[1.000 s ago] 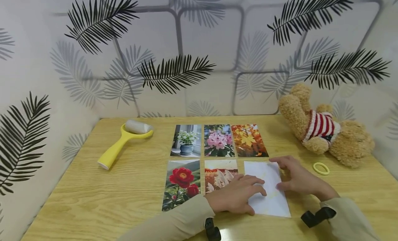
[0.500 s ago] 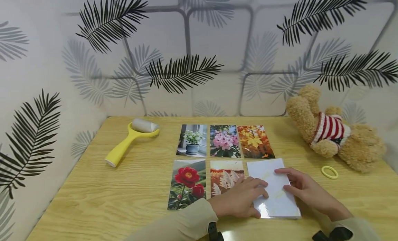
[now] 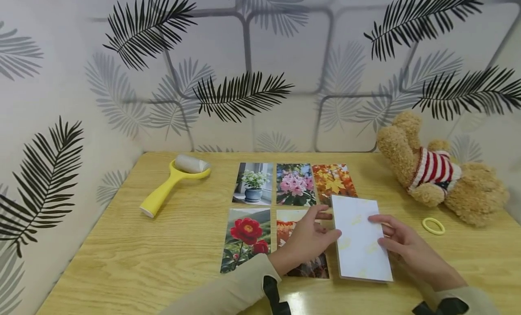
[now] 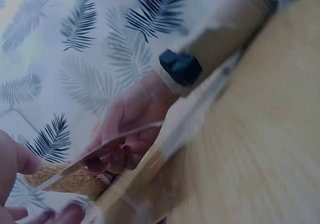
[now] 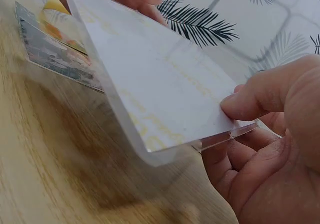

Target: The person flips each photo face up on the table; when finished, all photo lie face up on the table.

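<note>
A white card [image 3: 360, 242] with faint yellow print is tilted up off the table in the head view. A clear, glossy rim shows along its edge in the right wrist view; whether it is one card or several stacked is unclear. My right hand [image 3: 400, 242] pinches its right edge, thumb [image 5: 250, 101] on top and fingers beneath. At the left edge, my left hand [image 3: 307, 236] holds the card with its thumb over the edge, the other fingers partly hidden. Under the left hand lies a pampas grass photo [image 3: 313, 267], and the maple leaf photo [image 3: 329, 181] is partly covered by the card.
Photos of a potted plant [image 3: 253, 184], pink flowers [image 3: 296, 184] and a red flower [image 3: 246, 238] lie flat alongside. A yellow-handled lint roller [image 3: 167, 188] rests at the left. Right of the hands are a yellow ring [image 3: 433, 226] and a teddy bear [image 3: 439, 175].
The white card has come up from the table, its top tilting over the maple photo. My left hand has shifted from resting on the card to its left edge; the right stays at the right edge.
</note>
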{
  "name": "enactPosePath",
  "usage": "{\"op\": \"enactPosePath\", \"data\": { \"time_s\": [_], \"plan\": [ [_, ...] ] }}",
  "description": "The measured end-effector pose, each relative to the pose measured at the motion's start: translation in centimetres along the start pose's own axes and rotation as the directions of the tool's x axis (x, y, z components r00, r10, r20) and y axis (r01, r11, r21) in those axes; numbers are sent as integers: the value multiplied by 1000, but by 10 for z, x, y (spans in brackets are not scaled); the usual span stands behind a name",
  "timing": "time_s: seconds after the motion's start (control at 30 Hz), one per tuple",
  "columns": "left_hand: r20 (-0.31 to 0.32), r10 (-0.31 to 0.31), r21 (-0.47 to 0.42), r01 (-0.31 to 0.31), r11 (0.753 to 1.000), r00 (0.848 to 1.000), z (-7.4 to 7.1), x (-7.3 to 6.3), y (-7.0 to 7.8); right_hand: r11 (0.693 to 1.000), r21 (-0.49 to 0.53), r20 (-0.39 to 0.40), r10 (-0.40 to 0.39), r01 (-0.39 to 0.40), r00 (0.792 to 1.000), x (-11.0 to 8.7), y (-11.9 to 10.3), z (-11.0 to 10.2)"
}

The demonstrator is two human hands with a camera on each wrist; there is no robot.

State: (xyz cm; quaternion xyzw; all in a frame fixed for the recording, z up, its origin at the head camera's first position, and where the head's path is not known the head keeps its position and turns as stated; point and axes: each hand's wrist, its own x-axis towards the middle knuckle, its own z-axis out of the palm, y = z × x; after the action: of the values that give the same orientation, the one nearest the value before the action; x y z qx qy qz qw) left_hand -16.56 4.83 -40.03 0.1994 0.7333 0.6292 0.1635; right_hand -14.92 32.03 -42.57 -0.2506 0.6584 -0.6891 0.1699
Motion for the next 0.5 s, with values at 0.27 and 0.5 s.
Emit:
{"op": "enactPosePath", "data": {
  "time_s": [0.27,0.5],
  "plan": [
    [-22,-100,-348,86,934,995,7,2,1,997,-77,-73,5,-11,997,2,-1,5],
    [-7,-125,-424,110,899,992,10,1,4,734,-673,-296,-158,-88,942,4,-1,23]
  ]
}}
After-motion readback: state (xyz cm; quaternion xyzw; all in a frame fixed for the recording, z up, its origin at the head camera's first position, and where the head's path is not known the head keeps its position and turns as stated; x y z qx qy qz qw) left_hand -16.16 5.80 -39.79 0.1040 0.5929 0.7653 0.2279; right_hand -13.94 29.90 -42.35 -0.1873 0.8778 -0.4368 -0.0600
